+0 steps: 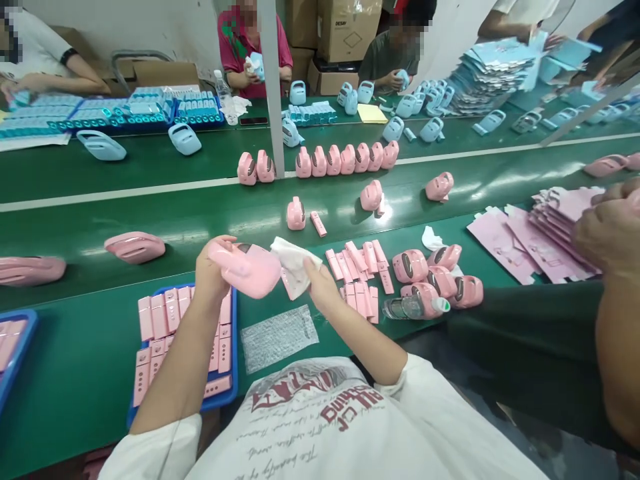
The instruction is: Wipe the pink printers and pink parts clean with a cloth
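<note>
My left hand is closed round the handle end of a glossy pink plastic housing, held above the bench with its smooth rounded side toward me. In my right hand a white cloth is pinched, close beside the housing's right end. A bit of pink shows under the cloth; what it is I cannot make out. Below my hands lies a sheet of bubble wrap. Left of it, a blue tray holds several flat pink pieces, partly hidden by my left forearm.
Loose pink pieces, several pink housings and a clear bottle lie to the right. Pink folded cartons sit near a co-worker's hand. Beyond the conveyor belt, people handle blue housings; a grey post stands ahead.
</note>
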`<state>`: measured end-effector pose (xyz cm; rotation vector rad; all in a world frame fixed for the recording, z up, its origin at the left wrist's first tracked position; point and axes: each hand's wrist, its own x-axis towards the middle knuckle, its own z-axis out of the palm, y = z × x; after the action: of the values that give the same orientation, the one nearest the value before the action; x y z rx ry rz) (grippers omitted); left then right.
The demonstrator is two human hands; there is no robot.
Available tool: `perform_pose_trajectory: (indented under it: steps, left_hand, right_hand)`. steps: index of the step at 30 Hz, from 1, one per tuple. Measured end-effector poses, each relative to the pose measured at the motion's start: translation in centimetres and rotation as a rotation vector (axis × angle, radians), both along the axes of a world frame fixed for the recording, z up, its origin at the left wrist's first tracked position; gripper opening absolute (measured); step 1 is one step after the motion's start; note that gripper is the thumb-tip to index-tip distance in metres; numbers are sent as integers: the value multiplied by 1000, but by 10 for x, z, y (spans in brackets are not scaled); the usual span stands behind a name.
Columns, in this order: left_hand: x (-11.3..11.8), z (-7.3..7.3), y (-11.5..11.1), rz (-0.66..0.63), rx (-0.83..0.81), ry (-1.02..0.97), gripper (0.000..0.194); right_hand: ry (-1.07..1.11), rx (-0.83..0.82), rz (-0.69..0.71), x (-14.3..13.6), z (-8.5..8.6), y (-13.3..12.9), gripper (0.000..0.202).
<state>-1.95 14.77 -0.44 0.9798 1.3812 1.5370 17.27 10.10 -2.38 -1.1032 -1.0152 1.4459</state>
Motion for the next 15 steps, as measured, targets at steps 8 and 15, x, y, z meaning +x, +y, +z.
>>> perform_pose_trajectory:
  steps: [8,15]
  left_hand:
    - [46,26,-48,-145,51,3,23]
    - [48,28,-59,-190,245,190,13]
  right_hand:
    - [-462,775,273,20,45,-40,63]
    - [-469,917,384,32,46,-49,58]
